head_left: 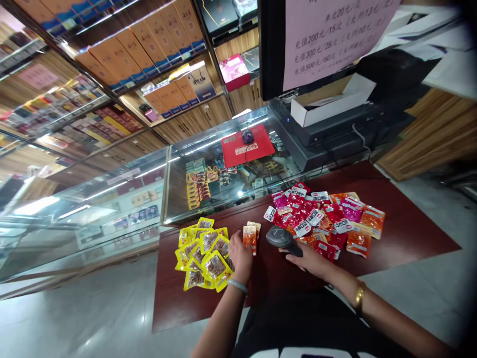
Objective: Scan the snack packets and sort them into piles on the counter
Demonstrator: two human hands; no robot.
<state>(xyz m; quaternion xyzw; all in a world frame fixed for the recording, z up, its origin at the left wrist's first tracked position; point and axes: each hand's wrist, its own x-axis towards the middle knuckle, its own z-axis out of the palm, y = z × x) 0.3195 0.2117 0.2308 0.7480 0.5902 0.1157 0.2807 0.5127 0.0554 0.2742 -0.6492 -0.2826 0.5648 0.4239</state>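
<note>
Beyond held scanner point(279, 237), pink sign point(331, 42), "充值200元/15次"

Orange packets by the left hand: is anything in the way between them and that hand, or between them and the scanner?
Nothing visible. The left hand is close beside the orange packets, though contact is hard to tell, and only tabletop shows between them and the scanner in the right hand.

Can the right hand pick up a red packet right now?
Probably not as is: the right hand is gripping the scanner. The red packets lie close by, uncovered on top, so freeing the hand would likely suffice.
</note>
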